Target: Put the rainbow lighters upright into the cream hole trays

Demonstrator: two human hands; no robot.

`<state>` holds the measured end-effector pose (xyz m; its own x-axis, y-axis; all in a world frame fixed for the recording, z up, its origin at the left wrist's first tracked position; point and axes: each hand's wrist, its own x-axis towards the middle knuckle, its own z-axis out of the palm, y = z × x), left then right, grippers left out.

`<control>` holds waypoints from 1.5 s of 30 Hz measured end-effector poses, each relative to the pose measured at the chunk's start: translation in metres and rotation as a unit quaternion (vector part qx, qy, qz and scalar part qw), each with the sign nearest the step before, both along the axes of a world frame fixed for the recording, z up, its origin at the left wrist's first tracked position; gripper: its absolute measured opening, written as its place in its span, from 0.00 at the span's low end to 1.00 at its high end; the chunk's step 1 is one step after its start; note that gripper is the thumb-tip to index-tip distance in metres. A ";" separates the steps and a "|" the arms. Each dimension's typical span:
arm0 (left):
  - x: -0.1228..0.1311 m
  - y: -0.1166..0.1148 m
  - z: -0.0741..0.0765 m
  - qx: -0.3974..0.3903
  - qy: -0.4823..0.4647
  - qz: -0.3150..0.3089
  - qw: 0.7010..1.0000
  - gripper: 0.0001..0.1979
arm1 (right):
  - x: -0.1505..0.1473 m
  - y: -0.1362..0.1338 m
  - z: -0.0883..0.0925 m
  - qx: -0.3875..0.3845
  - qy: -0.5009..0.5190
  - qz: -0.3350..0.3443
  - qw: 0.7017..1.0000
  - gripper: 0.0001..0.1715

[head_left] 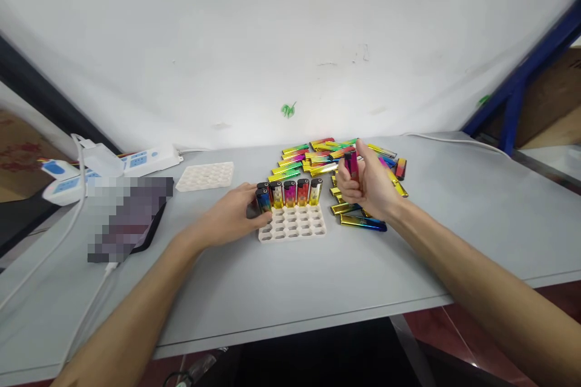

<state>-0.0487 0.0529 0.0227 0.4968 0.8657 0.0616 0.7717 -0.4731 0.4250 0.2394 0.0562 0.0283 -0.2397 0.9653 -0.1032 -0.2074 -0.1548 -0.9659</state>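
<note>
A white holed tray (295, 225) lies on the grey table, with several shiny multicoloured lighters (290, 192) standing upright in its back row. My left hand (233, 214) rests at the tray's left end, fingers curled around a blue lighter (263, 199) at the row's left. My right hand (370, 184) is raised just right of the tray and pinches a pink lighter (351, 163) upright between thumb and fingers. A loose pile of lighters (318, 157) lies behind and beneath that hand.
A second white tray (206, 175) lies to the back left. A phone (129, 217) on a cable and white power strips (136, 162) sit at the left. A white wall stands behind the table; a blue frame (521, 81) rises at right.
</note>
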 end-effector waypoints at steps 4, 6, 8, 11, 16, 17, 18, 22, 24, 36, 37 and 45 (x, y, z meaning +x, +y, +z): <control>0.000 0.000 0.001 -0.001 0.001 0.000 1.000 0.12 | -0.005 0.000 -0.006 -0.014 -0.029 -0.031 0.999 0.34; 0.001 -0.001 0.001 -0.005 -0.004 0.000 1.000 0.12 | -0.006 0.000 -0.006 -0.023 -0.033 -0.035 0.999 0.33; 0.001 -0.001 0.002 -0.007 -0.006 -0.001 1.000 0.12 | -0.006 0.001 -0.006 -0.023 -0.031 -0.034 0.999 0.33; 0.001 -0.001 0.002 -0.006 -0.001 0.000 1.000 0.12 | -0.005 0.001 -0.006 -0.014 -0.027 -0.036 0.999 0.35; 0.001 0.000 0.001 0.005 -0.001 -0.008 1.000 0.11 | -0.010 -0.004 -0.010 0.036 -0.018 0.004 0.999 0.30; 0.001 0.000 0.001 0.006 -0.003 -0.010 1.000 0.11 | -0.011 -0.006 -0.010 0.049 -0.026 0.020 0.998 0.27; 0.001 0.000 0.001 0.006 -0.006 -0.011 1.000 0.11 | -0.013 -0.008 -0.011 0.056 -0.038 0.034 0.997 0.26; 0.002 -0.001 0.002 -0.002 -0.010 -0.006 1.000 0.11 | -0.018 -0.013 -0.010 0.054 -0.055 0.034 0.996 0.29; 0.002 -0.001 0.003 -0.003 -0.007 -0.004 1.000 0.10 | -0.018 -0.012 -0.008 0.052 -0.041 0.018 0.998 0.31; 0.001 -0.001 0.001 -0.006 -0.007 0.007 1.000 0.12 | 0.032 0.008 0.021 0.132 -0.034 -0.158 0.978 0.34; 0.001 -0.001 0.001 -0.006 -0.007 0.006 1.000 0.12 | 0.035 0.008 0.021 0.140 -0.039 -0.159 0.977 0.35; 0.001 0.000 0.001 -0.001 -0.007 -0.001 1.000 0.11 | 0.037 0.009 0.021 0.122 -0.046 -0.168 0.977 0.38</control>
<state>-0.0481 0.0530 0.0240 0.4977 0.8647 0.0672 0.7651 -0.4742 0.4357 0.2760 0.0655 0.0491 0.0952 0.9864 0.1341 -0.1180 0.1450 -0.9824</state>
